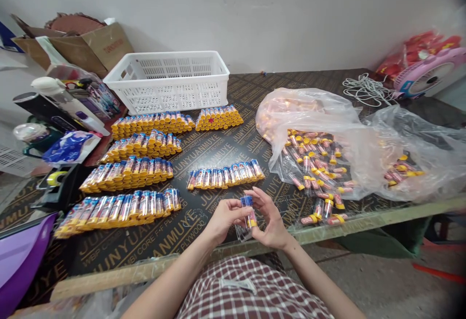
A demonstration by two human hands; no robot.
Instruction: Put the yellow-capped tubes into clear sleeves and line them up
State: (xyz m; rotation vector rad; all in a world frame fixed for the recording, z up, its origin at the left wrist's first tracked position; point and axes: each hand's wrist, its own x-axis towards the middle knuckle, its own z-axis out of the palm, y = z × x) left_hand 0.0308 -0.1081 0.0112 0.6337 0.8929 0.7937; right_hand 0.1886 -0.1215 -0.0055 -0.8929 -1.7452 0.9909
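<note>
In front of my body I hold a small clear tube (pixel 247 201) with a blue cap at the top and a yellow end at the bottom. My left hand (pixel 224 221) pinches it from the left, thumb and fingers against its side. My right hand (pixel 272 221) curves around its other side, thumb near the yellow end and fingertips by the blue cap. A bit of clear plastic (pixel 243 234) shows beneath my fingers. Just beyond my hands lies a row of blue-and-yellow tubes (pixel 225 174). Loose yellow-ended tubes (pixel 327 207) lie to the right, near the table edge.
Stacked tubes (pixel 124 207) fill the left side in rows. Behind them stands a white basket (pixel 171 91). A plastic bag (pixel 309 110) spills tubes at right, with a white cord (pixel 367 91) and pink fan (pixel 429 76) beyond. A tape dispenser (pixel 58 183) sits far left.
</note>
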